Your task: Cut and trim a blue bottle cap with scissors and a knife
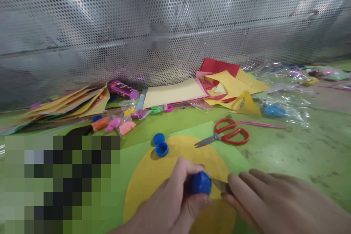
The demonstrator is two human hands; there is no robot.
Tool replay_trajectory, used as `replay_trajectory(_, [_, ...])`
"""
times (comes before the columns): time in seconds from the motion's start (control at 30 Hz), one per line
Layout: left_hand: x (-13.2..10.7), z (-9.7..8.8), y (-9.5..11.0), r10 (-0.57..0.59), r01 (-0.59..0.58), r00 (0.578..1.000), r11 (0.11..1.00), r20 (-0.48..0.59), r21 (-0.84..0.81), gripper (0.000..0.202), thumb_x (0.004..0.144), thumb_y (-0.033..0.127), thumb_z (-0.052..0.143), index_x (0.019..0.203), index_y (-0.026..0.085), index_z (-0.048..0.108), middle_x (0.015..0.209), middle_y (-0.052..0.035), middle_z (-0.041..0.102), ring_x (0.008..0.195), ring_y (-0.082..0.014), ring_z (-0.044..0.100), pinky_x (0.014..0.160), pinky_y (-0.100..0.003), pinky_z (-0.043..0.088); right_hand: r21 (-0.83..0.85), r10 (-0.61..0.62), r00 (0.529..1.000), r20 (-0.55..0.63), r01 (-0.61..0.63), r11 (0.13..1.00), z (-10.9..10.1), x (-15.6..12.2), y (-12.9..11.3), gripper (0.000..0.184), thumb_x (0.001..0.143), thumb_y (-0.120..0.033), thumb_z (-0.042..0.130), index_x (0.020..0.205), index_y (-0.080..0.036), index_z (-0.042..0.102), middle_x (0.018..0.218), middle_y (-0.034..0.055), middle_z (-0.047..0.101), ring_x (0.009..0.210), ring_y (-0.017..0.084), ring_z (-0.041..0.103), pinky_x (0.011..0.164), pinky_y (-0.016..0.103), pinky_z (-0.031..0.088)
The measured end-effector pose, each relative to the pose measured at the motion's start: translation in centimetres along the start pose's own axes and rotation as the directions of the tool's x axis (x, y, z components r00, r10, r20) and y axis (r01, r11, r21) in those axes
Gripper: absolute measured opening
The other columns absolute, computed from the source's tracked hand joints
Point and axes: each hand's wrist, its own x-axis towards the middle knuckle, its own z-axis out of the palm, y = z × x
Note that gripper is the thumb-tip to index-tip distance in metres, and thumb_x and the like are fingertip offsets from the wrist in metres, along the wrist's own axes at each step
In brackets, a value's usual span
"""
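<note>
My left hand [175, 199] is curled around a small blue round object [201, 182], pinched between thumb and fingers above a yellow paper disc [153, 179]. That disc lies on a light green sheet [131, 157]. My right hand [271, 201] lies flat with fingers together beside the blue object, fingertips pressing on the disc's right edge. Something thin and greyish shows between the two hands; I cannot make it out. Two blue bottle caps [160, 145] rest on the disc's far left edge.
Red-handled scissors [227, 136] lie just beyond the disc. Clay lumps [115, 124], a purple tube [123, 89], stacked coloured papers [68, 104], yellow and red paper scraps [230, 84] and plastic bags [285, 98] crowd the back. A perforated metal wall [175, 25] stands behind.
</note>
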Motion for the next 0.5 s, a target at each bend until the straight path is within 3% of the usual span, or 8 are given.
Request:
replay_trajectory(0.1, [0.5,-0.3,0.3,-0.008,0.006,1.0,0.997,-0.016,-0.074,0.043,0.088,0.062,0.055,0.109,0.025,0.052,0.101,-0.0067,0.066,0.095,-0.0271,0.061,0.086,-0.043,0.044,0.061,-0.01,1.0,0.025,0.008,0.998,-0.1,0.5,1.1,0.037,0.108,-0.019,0.017,0.081,-0.026,0.042,0.058,-0.0047,0.049,0.041,0.015,0.049,0.04,0.033,0.031])
replay_trajectory(0.2, [1.0,-0.5,0.5,-0.024,0.009,0.988,0.995,-0.152,-0.097,0.039,0.09,0.059,0.054,0.105,0.024,0.051,0.096,-0.0049,0.063,0.09,-0.0236,0.058,0.082,-0.039,0.041,0.093,-0.012,0.998,0.07,0.006,0.996,0.3,0.1,1.6,0.041,0.106,-0.016,0.016,0.081,-0.026,0.047,0.06,-0.0032,0.051,0.043,0.018,0.051,0.041,0.037,0.031])
replay_trajectory(0.3, [1.1,-0.5,0.8,0.001,-0.036,0.965,0.991,-0.264,-0.13,0.037,0.092,0.058,0.053,0.106,0.024,0.049,0.084,-0.0008,0.058,0.081,-0.0197,0.055,0.075,-0.035,0.04,0.112,-0.015,0.992,0.124,0.001,0.994,1.4,-0.4,2.8,0.039,0.107,-0.028,0.026,0.08,-0.024,0.054,0.064,0.0011,0.057,0.051,0.022,0.057,0.044,0.037,0.037])
replay_trajectory(0.4, [1.3,-0.3,0.8,0.013,-0.067,0.976,0.968,-0.218,-0.243,0.038,0.092,0.056,0.054,0.109,0.024,0.046,0.077,0.0029,0.053,0.066,-0.0144,0.05,0.062,-0.03,0.038,0.163,-0.026,0.987,0.16,0.0,0.987,2.8,-0.1,6.0,0.047,0.107,-0.04,0.027,0.085,-0.019,0.063,0.08,0.0093,0.066,0.073,0.027,0.065,0.059,0.039,0.051])
replay_trajectory(0.5, [1.7,-0.3,0.4,0.033,-0.101,0.977,0.941,-0.211,-0.322,0.041,0.091,0.055,0.059,0.111,0.023,0.044,0.08,0.0023,0.054,0.062,-0.0117,0.046,0.057,-0.028,0.036,0.27,-0.035,0.976,0.215,-0.025,0.962,4.0,0.4,10.2,0.036,0.101,-0.029,0.035,0.112,-0.018,0.067,0.114,0.013,0.067,0.104,0.03,0.063,0.083,0.046,0.055])
